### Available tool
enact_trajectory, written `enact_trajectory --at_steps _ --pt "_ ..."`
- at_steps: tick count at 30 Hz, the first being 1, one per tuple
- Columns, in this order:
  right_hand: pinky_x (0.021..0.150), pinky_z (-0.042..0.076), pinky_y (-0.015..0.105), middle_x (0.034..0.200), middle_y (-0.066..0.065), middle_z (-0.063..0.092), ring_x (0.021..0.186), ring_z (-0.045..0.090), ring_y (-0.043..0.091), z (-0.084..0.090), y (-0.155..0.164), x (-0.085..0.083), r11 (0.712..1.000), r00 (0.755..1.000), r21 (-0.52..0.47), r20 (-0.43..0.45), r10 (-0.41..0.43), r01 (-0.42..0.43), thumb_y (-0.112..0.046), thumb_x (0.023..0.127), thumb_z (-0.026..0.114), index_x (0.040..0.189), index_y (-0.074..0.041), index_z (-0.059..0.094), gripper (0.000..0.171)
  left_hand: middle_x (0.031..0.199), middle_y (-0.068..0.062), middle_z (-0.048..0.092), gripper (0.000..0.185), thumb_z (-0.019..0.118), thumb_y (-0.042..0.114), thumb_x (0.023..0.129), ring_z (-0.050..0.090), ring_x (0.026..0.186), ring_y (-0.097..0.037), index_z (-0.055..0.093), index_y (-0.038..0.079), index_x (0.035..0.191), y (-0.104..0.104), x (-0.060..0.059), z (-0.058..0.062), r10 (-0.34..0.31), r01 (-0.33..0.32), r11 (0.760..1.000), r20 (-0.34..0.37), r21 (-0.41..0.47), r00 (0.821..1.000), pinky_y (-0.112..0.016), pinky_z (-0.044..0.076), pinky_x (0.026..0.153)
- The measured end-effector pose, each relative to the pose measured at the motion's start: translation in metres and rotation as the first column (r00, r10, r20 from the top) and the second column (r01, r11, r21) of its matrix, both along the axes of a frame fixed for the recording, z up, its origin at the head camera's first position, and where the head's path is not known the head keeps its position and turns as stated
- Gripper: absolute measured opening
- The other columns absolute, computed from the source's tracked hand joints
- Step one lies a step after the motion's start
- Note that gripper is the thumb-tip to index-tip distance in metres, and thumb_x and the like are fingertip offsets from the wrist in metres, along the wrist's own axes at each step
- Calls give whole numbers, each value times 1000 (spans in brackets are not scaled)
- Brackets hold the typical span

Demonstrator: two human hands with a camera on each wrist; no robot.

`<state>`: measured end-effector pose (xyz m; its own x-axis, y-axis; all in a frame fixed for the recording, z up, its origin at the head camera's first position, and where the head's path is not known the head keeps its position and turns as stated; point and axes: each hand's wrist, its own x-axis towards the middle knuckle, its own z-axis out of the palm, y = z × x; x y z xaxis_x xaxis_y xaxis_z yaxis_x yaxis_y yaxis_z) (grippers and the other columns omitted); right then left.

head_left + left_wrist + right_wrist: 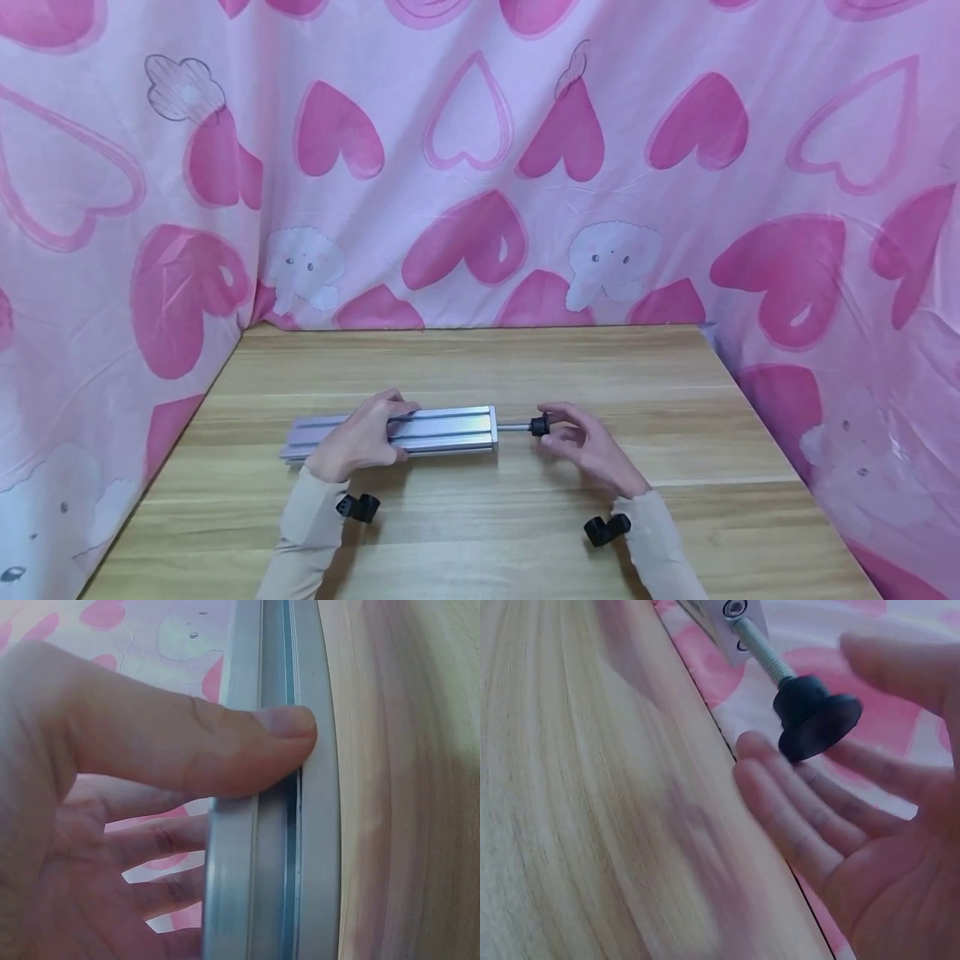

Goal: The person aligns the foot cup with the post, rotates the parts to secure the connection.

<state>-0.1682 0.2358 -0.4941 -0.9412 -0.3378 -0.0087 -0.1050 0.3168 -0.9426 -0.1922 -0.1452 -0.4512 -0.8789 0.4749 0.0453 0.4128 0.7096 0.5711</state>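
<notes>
The left hand (365,439) grips the rail (442,430), thumb (247,750) laid across its top slot and fingers curled round the far side, holding it flat on the table (480,367). The right hand (583,443) is relaxed and spread, its fingers (795,802) just beside the knob (814,712) but not gripping it. The knob's bolt (761,645) is started in the rail's end, with most of its thread still exposed, so tightening likely remains.
</notes>
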Motion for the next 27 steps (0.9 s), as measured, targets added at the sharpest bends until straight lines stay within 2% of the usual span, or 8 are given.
enact_trajectory --at_steps 3,10,20,27 --pt "91 54 26 134 15 58 105 70 28 1 -1 0 1000 998 -3 -54 25 -25 -20 93 72 145 -6 50 58 108 -5 62 67 87 3 65 54 91 -19 68 1 129 -1 0 1 10 -10 1000 8 -2 1000 -36 48 81" --pt "91 53 24 129 21 62 107 71 35 1 -1 -3 998 996 -31 -72 52 -55 -12 93 70 143 1 52 54 107 -4 62 68 85 4 65 52 89 -17 67 0 130 -3 1 0 5 -5 1000 -5 -9 1000 -32 46 77" --pt "89 53 22 117 21 72 100 73 37 -1 0 -4 998 997 -5 -51 55 -55 -21 98 66 141 2 55 50 106 -3 62 66 84 2 65 52 89 -17 68 1 129 -4 2 -1 6 -6 1000 0 -1 1000 -32 47 77" --pt "84 56 28 110 22 74 88 75 30 -5 -1 -6 999 999 32 -5 37 -36 -27 102 60 137 3 58 46 108 -4 64 64 84 2 65 54 89 -17 69 1 128 -3 5 0 -4 4 1000 -16 -7 1000 -33 49 78"
